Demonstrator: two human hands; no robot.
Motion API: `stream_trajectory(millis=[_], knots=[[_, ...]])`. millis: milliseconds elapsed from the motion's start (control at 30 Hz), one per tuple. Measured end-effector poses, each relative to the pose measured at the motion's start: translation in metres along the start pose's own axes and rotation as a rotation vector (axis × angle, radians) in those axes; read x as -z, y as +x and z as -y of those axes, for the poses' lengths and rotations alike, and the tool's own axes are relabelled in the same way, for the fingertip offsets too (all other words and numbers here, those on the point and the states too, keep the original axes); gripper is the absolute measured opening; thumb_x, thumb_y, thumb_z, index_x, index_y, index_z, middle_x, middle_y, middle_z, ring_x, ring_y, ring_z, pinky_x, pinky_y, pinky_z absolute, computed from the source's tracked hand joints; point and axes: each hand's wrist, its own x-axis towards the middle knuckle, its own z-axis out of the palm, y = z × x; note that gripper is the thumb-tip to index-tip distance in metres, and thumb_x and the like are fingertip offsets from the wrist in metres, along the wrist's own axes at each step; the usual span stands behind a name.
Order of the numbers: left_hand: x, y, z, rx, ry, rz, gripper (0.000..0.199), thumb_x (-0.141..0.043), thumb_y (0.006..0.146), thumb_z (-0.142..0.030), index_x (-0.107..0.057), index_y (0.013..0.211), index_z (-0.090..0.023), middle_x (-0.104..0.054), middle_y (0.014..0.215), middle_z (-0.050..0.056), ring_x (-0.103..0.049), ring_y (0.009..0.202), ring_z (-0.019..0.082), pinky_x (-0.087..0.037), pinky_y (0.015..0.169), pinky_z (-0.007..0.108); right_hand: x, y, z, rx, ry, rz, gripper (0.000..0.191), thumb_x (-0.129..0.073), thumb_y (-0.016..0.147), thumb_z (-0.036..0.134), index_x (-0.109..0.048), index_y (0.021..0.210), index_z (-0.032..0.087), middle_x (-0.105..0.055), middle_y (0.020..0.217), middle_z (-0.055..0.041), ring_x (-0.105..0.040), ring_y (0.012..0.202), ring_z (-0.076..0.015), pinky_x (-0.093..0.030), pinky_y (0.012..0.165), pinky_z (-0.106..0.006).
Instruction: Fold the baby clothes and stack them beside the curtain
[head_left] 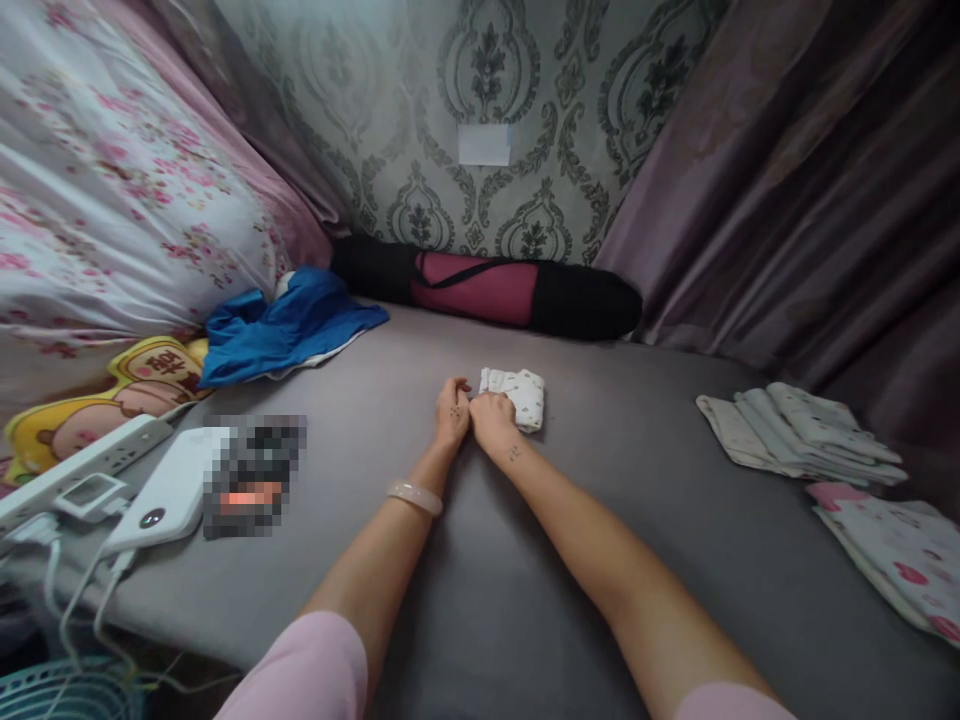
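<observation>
Reaching forward from the bottom edge, two arms in pale pink sleeves (307, 665) stretch over a flat grey surface (615, 430); a pale bangle (415, 497) circles the left wrist. At the lower left is a light-blue basket (71, 690). Beyond it on the left, a white power strip (131, 450) holds a white plug adapter (91, 497), with a white power bank (166, 490) and a pixelated dark object (255, 475) beside it.

On the right lie a pink-and-white folded cloth (900, 555) and, farther back, a stack of pale folded cloths (814, 435).

Near the middle, the left hand (453, 412) is loosely curved, its fingers apart, just beside the right. The right hand (492, 415) has its fingers curled in at the near left corner of a small folded white cloth (528, 400) with small dark prints; whether they pinch it cannot be told.

Farther left are a yellow cartoon cushion (82, 425) and a crumpled blue cloth (289, 325). At the back, a long black-and-maroon bag (480, 288) lies before patterned wallpaper (397, 120) bearing a white rectangle (484, 145), between floral fabric (112, 170) and a mauve curtain (757, 180).
</observation>
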Motion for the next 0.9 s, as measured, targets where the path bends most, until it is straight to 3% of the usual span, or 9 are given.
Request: stream_trajectory(millis=[133,267,433,533,600,667,733,800,900], knots=[[0.003,-0.002,-0.006,0.010,-0.043,-0.005,0.026,-0.038,0.086,-0.010,-0.058,0.100,-0.015,-0.068,0.095,0.008,-0.062,0.094,0.017,-0.046,0.091,0.033,0.004,0.005,-0.013,-0.014,0.033,0.009,0.034,-0.040,0.088,0.008,-0.068,0.108,0.009,-0.067,0.107,-0.0234,-0.064,0.102,-0.0286,-0.049,0.083,-0.037],[0.000,0.000,-0.011,0.154,-0.218,0.026,0.021,-0.042,0.086,-0.012,-0.058,0.099,-0.016,-0.067,0.096,0.007,-0.062,0.097,0.016,-0.046,0.094,0.033,0.014,0.011,-0.053,-0.190,0.293,-0.022,0.031,-0.049,0.085,0.019,-0.069,0.109,0.017,-0.070,0.105,-0.0146,-0.065,0.100,-0.0261,-0.047,0.084,-0.033],[-0.013,-0.004,-0.027,0.309,-0.343,0.089,0.020,-0.042,0.092,-0.024,-0.054,0.102,-0.013,-0.066,0.098,0.011,-0.066,0.089,0.016,-0.053,0.082,0.031,0.036,0.013,-0.091,-0.350,1.117,-0.242,0.029,-0.055,0.075,0.018,-0.070,0.100,0.014,-0.070,0.080,-0.0025,-0.065,0.076,-0.0168,-0.050,0.065,-0.023],[-0.018,-0.014,-0.046,0.497,-0.574,0.275,0.038,-0.037,0.095,-0.045,-0.055,0.105,-0.013,-0.067,0.092,0.012,-0.069,0.078,0.018,-0.057,0.073,0.033,0.041,0.005,-0.099,-0.459,1.636,-0.294,0.022,-0.056,0.075,0.012,-0.067,0.094,0.012,-0.069,0.073,-0.0012,-0.063,0.068,-0.0133,-0.052,0.063,-0.022],[-0.018,-0.021,-0.057,0.640,-0.802,0.430,0.052,-0.031,0.094,-0.056,-0.057,0.107,-0.014,-0.068,0.091,0.012,-0.069,0.078,0.021,-0.057,0.072,0.037,0.034,-0.006,-0.102,-0.578,1.818,-0.277,0.017,-0.056,0.076,0.010,-0.064,0.090,0.013,-0.068,0.070,-0.0011,-0.063,0.067,-0.0126,-0.054,0.065,-0.024],[-0.018,-0.027,-0.064,0.724,-0.890,0.474,0.050,-0.033,0.094,-0.056,-0.059,0.107,-0.014,-0.069,0.090,0.012,-0.069,0.078,0.021,-0.057,0.072,0.038,0.021,-0.020,-0.106,-0.705,1.848,-0.220,0.015,-0.053,0.077,0.007,-0.062,0.088,0.014,-0.068,0.070,-0.0018,-0.065,0.069,-0.0131,-0.056,0.067,-0.026],[-0.018,-0.031,-0.065,0.730,-0.802,0.447,0.033,-0.050,0.091,-0.042,-0.061,0.102,-0.013,-0.070,0.089,0.011,-0.068,0.077,0.019,-0.057,0.072,0.034,0.006,-0.035,-0.112,-0.785,1.811,-0.159,0.018,-0.051,0.077,0.005,-0.062,0.088,0.014,-0.069,0.072,-0.0037,-0.066,0.072,-0.0144,-0.056,0.068,-0.027],[-0.020,-0.036,-0.064,0.675,-0.661,0.461,0.020,-0.063,0.082,-0.027,-0.063,0.095,-0.011,-0.070,0.087,0.010,-0.068,0.075,0.017,-0.056,0.070,0.029,-0.006,-0.050,-0.119,-0.816,1.789,-0.122,0.019,-0.050,0.077,0.004,-0.062,0.089,0.013,-0.069,0.074,-0.0056,-0.066,0.072,-0.0154,-0.057,0.067,-0.027],[-0.023,-0.043,-0.064,0.556,-0.536,0.559,0.019,-0.069,0.073,-0.020,-0.065,0.089,-0.011,-0.071,0.085,0.010,-0.067,0.074,0.017,-0.054,0.068,0.027,-0.013,-0.070,-0.131,-0.804,1.825,-0.073,0.015,-0.052,0.081,0.011,-0.064,0.090,0.012,-0.070,0.076,-0.0072,-0.066,0.068,-0.0154,-0.057,0.064,-0.028]])
